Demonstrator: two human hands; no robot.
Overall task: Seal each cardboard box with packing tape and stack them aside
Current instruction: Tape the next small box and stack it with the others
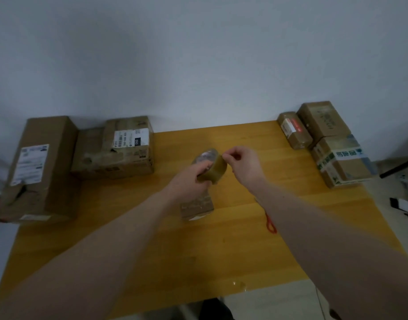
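Both hands raised — left hand (191, 179) grips tape roll (212, 168), right hand (243, 164) pinches its edge (arms outstretched).

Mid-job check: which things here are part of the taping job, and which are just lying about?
Job: brown roll of packing tape, held by left hand, right hand pinching its edge; small cardboard box under them; cardboard boxes left and right.

Lying about: red-handled tool, black items on floor.

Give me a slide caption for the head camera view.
Left hand holds the tape roll while the right hand picks at its end.
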